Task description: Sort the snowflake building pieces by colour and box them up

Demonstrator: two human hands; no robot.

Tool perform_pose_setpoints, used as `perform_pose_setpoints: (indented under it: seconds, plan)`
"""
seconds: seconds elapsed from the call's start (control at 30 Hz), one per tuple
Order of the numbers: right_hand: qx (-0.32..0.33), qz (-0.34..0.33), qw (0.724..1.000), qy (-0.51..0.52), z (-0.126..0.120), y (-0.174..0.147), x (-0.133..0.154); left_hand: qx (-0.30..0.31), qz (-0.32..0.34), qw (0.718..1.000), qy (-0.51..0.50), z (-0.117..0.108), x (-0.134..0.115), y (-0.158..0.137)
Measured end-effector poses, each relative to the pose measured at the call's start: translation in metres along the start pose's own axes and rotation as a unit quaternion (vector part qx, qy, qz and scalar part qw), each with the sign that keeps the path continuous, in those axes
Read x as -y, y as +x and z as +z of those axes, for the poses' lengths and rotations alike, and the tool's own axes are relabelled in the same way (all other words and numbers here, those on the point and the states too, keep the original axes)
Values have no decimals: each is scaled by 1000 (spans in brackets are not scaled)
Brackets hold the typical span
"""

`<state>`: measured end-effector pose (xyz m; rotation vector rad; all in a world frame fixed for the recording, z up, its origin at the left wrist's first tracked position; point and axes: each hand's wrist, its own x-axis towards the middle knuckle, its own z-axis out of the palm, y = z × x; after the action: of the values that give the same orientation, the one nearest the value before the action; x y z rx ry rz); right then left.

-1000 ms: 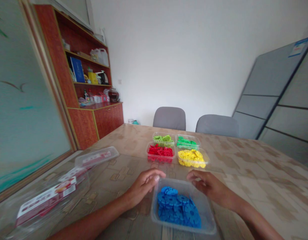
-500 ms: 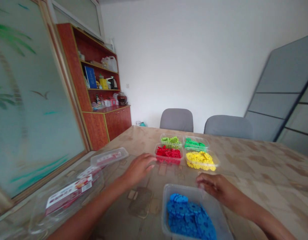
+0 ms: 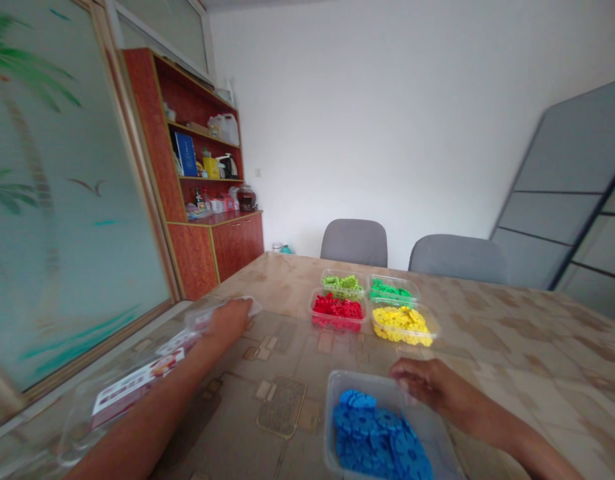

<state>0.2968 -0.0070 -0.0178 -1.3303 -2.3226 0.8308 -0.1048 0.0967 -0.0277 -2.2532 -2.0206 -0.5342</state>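
On the left side of the table my left hand (image 3: 231, 321) reaches over the far clear plastic lid (image 3: 197, 319) with a printed label. Its fingertips are turned down at the lid's far end and mostly hidden, so I cannot see whether they grip. My right hand (image 3: 427, 383) has its fingers curled at the far right rim of a clear plastic box (image 3: 332, 387) close in front of me. Inside that box lies a heap of blue notched plastic discs (image 3: 380, 433).
Beyond stand small clear boxes of red pieces (image 3: 338, 310), yellow discs (image 3: 402, 323), lime pieces (image 3: 343, 285) and green pieces (image 3: 391, 291). Another labelled clear lid (image 3: 82, 407) lies at the near left. Two grey chairs (image 3: 354, 241) stand behind the table.
My left hand has moved left from beside the red pieces' box to the far clear lid. My right hand stays at the blue discs' box. The view has shifted slightly.
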Motion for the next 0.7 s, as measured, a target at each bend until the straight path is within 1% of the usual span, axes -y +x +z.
perform_pose_setpoints:
  seconds: [0.07,0.13,0.2,0.3,0.33,0.37,0.43,0.47,0.57,0.7]
  plan:
    - [0,-3,1000,5,-1,0,1,-15,15,1000,18,-3,-7,5]
    - [-22,-12,1000,-1,-3,2,0,-41,48,998,26,-9,-19,8]
    - [-59,-11,998,-1,-5,3,-3,-67,95,993,19,-15,-40,4]
    - [-116,8,992,57,-8,5,-7,-79,205,976,-11,-21,-82,-19]
    - [-127,17,988,87,-8,6,-8,-93,278,955,-36,-21,-97,-30]
    - [-134,27,984,117,-8,6,-8,-111,333,934,-60,-21,-112,-42]
    - [-130,44,977,162,-7,6,-6,-109,419,897,-89,-20,-138,-66]
    - [-125,49,975,175,-5,6,-4,-105,448,882,-97,-19,-148,-77]
    - [-104,51,976,186,0,5,3,-59,496,861,-96,-16,-165,-102]
    - [-74,7,986,147,4,4,10,-29,507,855,-105,-14,-169,-113]
